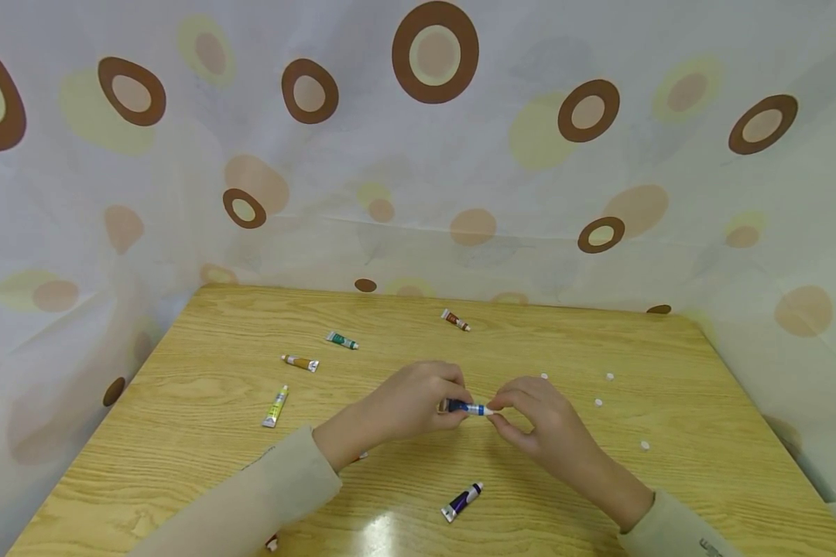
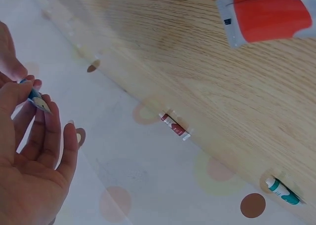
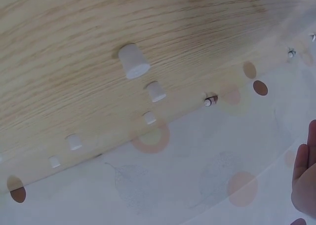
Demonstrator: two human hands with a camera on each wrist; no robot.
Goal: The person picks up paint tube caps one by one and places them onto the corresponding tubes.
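Observation:
Above the middle of the table, my left hand (image 1: 418, 398) grips a small blue paint tube (image 1: 470, 408), lying roughly level with its nozzle end to the right. Thumb and forefinger of my right hand (image 1: 550, 425) pinch the white cap (image 1: 489, 411) at that end. Whether the cap is still threaded on cannot be told. In the left wrist view the tube (image 2: 38, 100) shows its flat end between the fingers of the left hand (image 2: 34, 161). Only part of the right hand (image 3: 307, 178) enters the right wrist view, without the tube.
Loose white caps (image 1: 645, 445) lie on the table's right side. Around the hands are a purple tube (image 1: 463, 502), a yellow tube (image 1: 275, 406), an ochre tube (image 1: 299, 362), a green tube (image 1: 342, 340) and a brown tube (image 1: 456, 320). A red tube (image 2: 271, 17) lies near the left arm.

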